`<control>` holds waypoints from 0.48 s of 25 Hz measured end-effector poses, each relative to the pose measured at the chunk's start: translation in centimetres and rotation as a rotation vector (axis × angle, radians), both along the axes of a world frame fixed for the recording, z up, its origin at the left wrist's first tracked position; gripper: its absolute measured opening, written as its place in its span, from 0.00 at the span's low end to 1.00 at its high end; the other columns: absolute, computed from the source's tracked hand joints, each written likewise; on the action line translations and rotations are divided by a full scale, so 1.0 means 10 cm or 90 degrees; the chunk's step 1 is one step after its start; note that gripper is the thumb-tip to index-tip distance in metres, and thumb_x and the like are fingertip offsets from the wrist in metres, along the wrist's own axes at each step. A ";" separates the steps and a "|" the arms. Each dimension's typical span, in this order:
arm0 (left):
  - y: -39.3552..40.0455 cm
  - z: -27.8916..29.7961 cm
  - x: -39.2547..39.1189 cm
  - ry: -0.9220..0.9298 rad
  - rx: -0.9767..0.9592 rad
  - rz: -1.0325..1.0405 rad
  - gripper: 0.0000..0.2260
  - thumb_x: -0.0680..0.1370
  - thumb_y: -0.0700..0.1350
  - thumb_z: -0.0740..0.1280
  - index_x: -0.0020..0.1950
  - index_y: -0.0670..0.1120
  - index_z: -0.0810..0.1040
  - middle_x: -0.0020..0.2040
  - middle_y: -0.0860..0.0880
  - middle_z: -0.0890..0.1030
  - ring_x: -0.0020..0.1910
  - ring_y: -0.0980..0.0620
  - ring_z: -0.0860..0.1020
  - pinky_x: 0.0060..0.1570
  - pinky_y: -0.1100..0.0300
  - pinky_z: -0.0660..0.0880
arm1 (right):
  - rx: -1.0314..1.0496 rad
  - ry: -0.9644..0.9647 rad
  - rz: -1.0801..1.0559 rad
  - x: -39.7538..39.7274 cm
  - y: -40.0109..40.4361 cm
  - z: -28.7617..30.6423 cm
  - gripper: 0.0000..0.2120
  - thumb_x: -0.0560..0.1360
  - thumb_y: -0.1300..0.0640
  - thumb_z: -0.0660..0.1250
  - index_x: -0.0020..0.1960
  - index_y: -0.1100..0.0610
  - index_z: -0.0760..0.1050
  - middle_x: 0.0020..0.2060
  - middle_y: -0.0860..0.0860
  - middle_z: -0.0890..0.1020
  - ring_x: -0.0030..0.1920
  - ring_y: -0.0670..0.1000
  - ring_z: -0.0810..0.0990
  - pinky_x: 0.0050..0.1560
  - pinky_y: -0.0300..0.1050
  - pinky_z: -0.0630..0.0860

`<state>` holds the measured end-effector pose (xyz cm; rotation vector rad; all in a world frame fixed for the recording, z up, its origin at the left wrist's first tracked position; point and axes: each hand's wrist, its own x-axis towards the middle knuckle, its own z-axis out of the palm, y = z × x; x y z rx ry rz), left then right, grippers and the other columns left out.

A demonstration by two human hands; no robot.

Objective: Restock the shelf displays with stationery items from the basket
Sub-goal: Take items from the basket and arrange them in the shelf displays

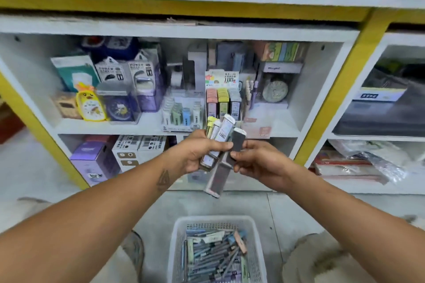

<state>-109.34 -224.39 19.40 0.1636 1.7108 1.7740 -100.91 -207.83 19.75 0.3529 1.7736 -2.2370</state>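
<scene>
Bare shelf board lay right of the lead display box (pixel 222 99), clear tray (pixel 182 110) crowded its left, boxes packed behind.

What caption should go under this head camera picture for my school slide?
Left hand grips a bunch of lead cases while right hand pinches one, above the basket.

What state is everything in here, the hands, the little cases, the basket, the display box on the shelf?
Left hand: grips a bunch of lead cases.
Right hand: pinches one grey case.
Basket: on the floor, still holding many items.
Display box: upright on the shelf, rows partly filled.
</scene>
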 end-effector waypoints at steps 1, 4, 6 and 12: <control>0.00 0.10 -0.01 -0.014 0.024 0.020 0.24 0.65 0.37 0.79 0.60 0.35 0.79 0.50 0.35 0.84 0.47 0.37 0.84 0.49 0.41 0.81 | -0.027 0.010 -0.010 -0.03 -0.02 0.09 0.08 0.75 0.69 0.69 0.51 0.60 0.78 0.37 0.57 0.82 0.31 0.49 0.80 0.32 0.37 0.78; 0.02 0.34 -0.05 -0.057 0.104 0.063 0.24 0.64 0.37 0.78 0.57 0.32 0.78 0.42 0.37 0.85 0.36 0.43 0.85 0.33 0.53 0.81 | -0.085 0.042 -0.054 -0.12 -0.05 0.28 0.07 0.75 0.68 0.68 0.52 0.63 0.80 0.39 0.58 0.83 0.30 0.49 0.80 0.31 0.35 0.78; 0.04 0.42 -0.08 -0.066 0.126 0.082 0.23 0.64 0.37 0.77 0.56 0.32 0.78 0.42 0.36 0.85 0.35 0.44 0.84 0.32 0.54 0.81 | -0.105 0.050 -0.087 -0.19 -0.04 0.35 0.08 0.75 0.68 0.68 0.54 0.63 0.79 0.39 0.58 0.83 0.30 0.50 0.80 0.30 0.36 0.78; 0.08 0.57 -0.33 -0.048 0.112 0.193 0.31 0.65 0.30 0.78 0.66 0.35 0.72 0.53 0.34 0.83 0.44 0.38 0.84 0.38 0.47 0.82 | -0.094 0.084 -0.188 -0.49 0.19 0.55 0.04 0.73 0.70 0.69 0.43 0.62 0.78 0.37 0.57 0.83 0.31 0.48 0.80 0.26 0.36 0.71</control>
